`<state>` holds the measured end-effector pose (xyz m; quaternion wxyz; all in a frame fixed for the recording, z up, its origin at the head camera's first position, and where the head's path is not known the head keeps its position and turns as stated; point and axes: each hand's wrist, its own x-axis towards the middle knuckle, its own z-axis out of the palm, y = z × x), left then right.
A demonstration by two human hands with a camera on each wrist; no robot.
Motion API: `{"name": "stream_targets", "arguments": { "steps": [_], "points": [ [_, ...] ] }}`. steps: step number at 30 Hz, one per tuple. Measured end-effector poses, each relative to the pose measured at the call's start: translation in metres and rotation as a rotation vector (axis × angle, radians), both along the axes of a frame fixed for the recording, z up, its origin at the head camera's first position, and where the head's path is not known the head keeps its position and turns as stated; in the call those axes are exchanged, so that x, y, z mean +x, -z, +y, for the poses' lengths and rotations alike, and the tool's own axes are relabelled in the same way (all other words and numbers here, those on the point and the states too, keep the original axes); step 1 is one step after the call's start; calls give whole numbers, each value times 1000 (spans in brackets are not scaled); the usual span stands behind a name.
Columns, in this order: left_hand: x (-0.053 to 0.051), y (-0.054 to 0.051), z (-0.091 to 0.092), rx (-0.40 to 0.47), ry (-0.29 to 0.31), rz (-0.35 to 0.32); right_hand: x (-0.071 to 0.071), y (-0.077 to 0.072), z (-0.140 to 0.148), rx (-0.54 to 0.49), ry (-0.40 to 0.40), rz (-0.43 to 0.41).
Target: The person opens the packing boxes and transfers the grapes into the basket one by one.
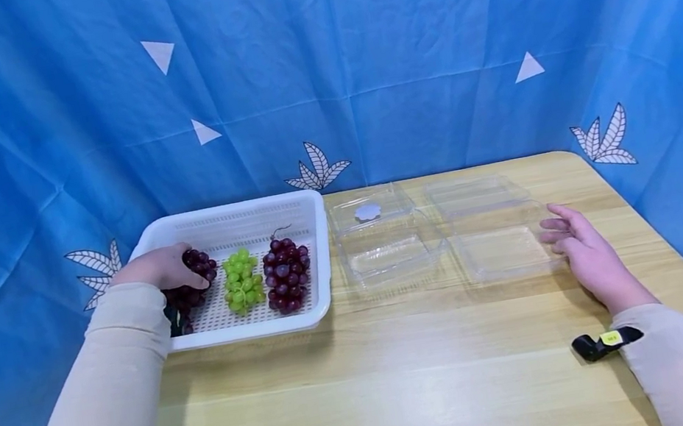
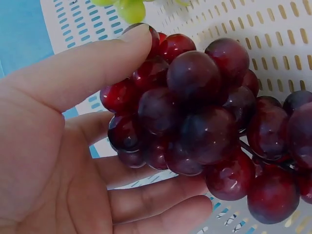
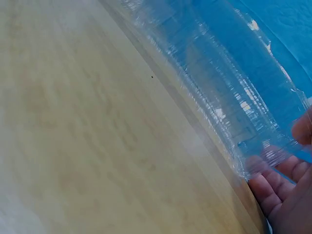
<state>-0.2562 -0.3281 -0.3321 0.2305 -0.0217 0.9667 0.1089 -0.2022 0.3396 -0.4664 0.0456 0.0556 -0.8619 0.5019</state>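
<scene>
My left hand (image 1: 164, 268) reaches into the white basket (image 1: 324, 260) and holds a dark red bunch of grapes (image 2: 195, 117). The left wrist view has the thumb across the top berries and the fingers underneath. Beside it lie a green bunch of grapes (image 1: 242, 282) and another dark red bunch (image 1: 287, 275), which has a thin stem. My right hand (image 1: 593, 259) is at the right side of a clear plastic box (image 1: 505, 269) with its lid folded back. In the right wrist view its loosely bent fingers (image 3: 265, 190) touch the box's end.
A second clear plastic box (image 1: 390, 265) stands with its lid raised between the basket and the right-hand box; a pale flower-shaped sticker (image 1: 367, 212) is on the lid. A blue curtain (image 1: 396, 48) hangs behind the wooden table (image 1: 371, 402).
</scene>
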Motion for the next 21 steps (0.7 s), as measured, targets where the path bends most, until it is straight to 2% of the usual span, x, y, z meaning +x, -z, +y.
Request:
{"name": "stream_targets", "arguments": {
  "steps": [4, 12, 16, 21],
  "points": [
    [1, -3, 0, -12, 1, 10, -1, 1, -2, -23, -1, 26],
    [0, -12, 4, -66, -9, 49, -4, 4, -2, -10, -19, 17],
    [0, -18, 13, -85, -9, 91, -6, 5, 2, 2, -6, 15],
    [0, -27, 31, -105, 40, 182, -8, 5, 7, 5, 4, 17]
  ]
}}
